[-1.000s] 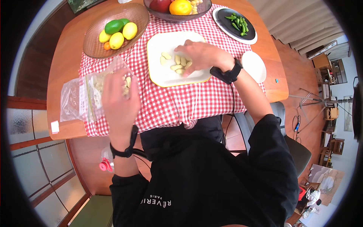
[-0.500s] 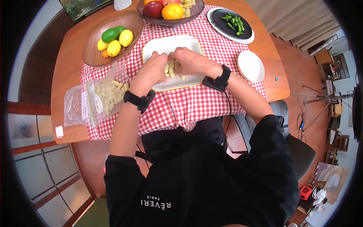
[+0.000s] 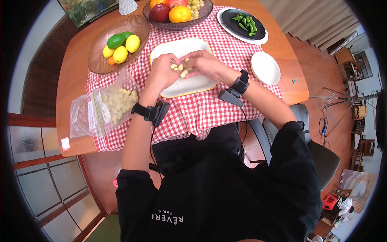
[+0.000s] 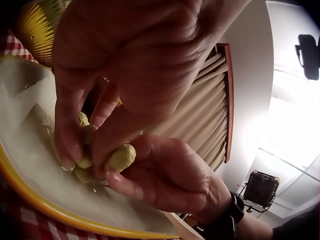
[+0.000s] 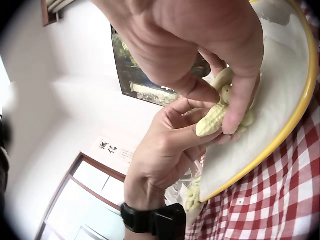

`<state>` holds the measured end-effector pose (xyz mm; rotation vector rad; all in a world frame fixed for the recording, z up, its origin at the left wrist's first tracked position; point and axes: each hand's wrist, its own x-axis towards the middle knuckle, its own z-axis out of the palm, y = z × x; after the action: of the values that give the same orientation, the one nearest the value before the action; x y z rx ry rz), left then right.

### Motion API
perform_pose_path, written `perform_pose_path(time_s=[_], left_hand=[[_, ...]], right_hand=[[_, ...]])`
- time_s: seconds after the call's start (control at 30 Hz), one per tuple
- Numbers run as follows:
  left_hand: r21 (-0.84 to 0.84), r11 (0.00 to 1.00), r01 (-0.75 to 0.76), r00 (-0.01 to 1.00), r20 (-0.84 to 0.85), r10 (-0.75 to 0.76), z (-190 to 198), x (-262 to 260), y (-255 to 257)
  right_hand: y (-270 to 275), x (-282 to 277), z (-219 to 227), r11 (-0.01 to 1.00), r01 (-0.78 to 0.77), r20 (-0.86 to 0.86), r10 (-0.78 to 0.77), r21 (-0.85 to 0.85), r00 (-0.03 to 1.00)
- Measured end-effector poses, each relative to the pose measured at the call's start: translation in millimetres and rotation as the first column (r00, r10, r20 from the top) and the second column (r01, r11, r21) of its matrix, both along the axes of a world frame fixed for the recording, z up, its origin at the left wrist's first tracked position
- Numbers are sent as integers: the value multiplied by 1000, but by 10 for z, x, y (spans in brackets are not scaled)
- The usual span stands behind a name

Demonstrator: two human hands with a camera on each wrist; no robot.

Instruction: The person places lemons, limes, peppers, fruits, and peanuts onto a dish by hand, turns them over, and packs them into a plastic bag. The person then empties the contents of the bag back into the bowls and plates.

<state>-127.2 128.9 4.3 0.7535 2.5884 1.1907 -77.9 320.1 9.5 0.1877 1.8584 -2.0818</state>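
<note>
Pale peanuts in their shells (image 3: 181, 67) are gathered between both hands, above a white tray with a yellow rim (image 3: 189, 89). The left hand (image 3: 162, 72) curls its fingers round some of them from the left. From the right, the right hand (image 3: 207, 66) grips others, its fingers bent and almost meeting the left ones. One peanut (image 5: 211, 120) lies between fingers and thumb in the right wrist view, with more behind it. In the left wrist view a peanut (image 4: 121, 158) shows between the two hands. The fingers partly hide the rest.
An open clear bag of peanuts (image 3: 115, 104) lies left of the tray. Behind stand a bowl of lemons and green fruit (image 3: 96, 60) and a bowl of mixed fruit (image 3: 179, 26). Right are a black plate with green peppers (image 3: 238, 30) and an empty white dish (image 3: 265, 68).
The left hand has moved from over the bag to the tray, beside the right hand. Peanuts that lay in the tray are now gathered and raised between both hands.
</note>
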Motion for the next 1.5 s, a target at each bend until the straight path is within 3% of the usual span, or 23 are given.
perform_pose_path(time_s=[0.03, 0.1, 0.23, 0.37, 0.53, 0.6, 0.63, 0.7, 0.73, 0.77, 0.83, 0.87, 0.9, 1.03, 1.1, 1.23, 1.3, 1.33, 1.37, 1.4, 1.43, 1.47, 1.5], left_hand=[[-5, 1000, -18, 999, -29, 17, 3, 4, 19], [-7, 999, -38, 997, -64, 38, 75, 16, 57], [4, 999, -53, 985, -167, 53, 311, 71, 172], [140, 990, 14, 969, -246, 21, 387, 97, 377], [-28, 997, 70, 954, -289, -75, 552, 19, 419], [243, 951, 191, 975, -155, -157, 609, -44, 328], [242, 952, 189, 976, -156, -154, 596, -79, 255], [84, 994, 66, 916, -400, -27, 526, -168, 86], [-70, 997, 34, 942, -332, -55, 473, -205, 28], [-69, 997, 29, 942, -333, -50, 411, -183, 19], [-330, 938, 109, 935, -285, -209, 269, -115, 19], [-383, 913, 140, 966, -150, -211, 255, -124, 93], [-377, 916, 135, 967, -149, -204, 225, -101, 123], [-376, 918, 128, 969, -151, -197, 102, -8, 282], [-356, 925, 129, 962, -181, -204, -6, -38, 353], [-313, 941, 132, 958, -205, -202, -14, -81, 341], [-297, 950, 97, 977, -153, -148, 165, -64, 282], [-255, 963, 87, 963, -225, -146, 140, -81, 233], [-255, 963, 90, 963, -226, -150, 148, -106, 195], [-258, 963, 84, 960, -237, -147, 161, -138, 159], [-261, 962, 78, 958, -247, -145, 174, -166, 127], [-253, 965, 75, 956, -256, -142, 185, -193, 96], [-256, 963, 78, 956, -256, -146, 187, -207, 73]], right_hand=[[11, 5, 8, 1000, -5, 2, 5, 1, 1000], [32, 4, 81, 964, 16, 65, 1, -267, 998], [2, -34, 189, 914, 267, 273, -184, -307, 944], [-83, -62, 159, 857, 233, 225, -141, -460, 964], [16, -207, 6, 779, 275, 213, -184, -563, 960], [63, -202, 39, 757, 252, 198, -164, -602, 966], [81, -209, 57, 733, 230, 181, -147, -640, 972], [207, -276, 5, 715, 331, 270, -203, -616, 941], [363, -319, -85, 709, 286, 266, -143, -645, 954], [403, -324, -59, 701, 236, 257, -78, -673, 963], [445, -313, -26, 737, 302, 284, -155, -605, 946], [495, -297, -11, 668, 274, 274, -108, -692, 956], [541, -287, -5, 588, 248, 261, -65, -770, 963], [658, -270, -23, 491, 199, 220, -14, -848, 975], [594, -234, 13, 521, 216, 228, -41, -826, 973], [623, -226, 63, 675, 301, 253, -173, -673, 952], [716, -221, 174, 813, 26, 48, 2, -581, 999], [669, -277, 184, 980, 196, -32, -197, -26, 980], [666, -320, 169, 979, 200, -32, -201, -26, 979], [680, -379, 172, 902, 106, -310, 32, 418, 950], [683, -416, 157, 615, 136, -425, 353, 777, 833], [618, -426, 215, 494, 102, -348, 438, 863, 829], [565, -436, 216, 497, 104, -351, 434, 862, 830]])
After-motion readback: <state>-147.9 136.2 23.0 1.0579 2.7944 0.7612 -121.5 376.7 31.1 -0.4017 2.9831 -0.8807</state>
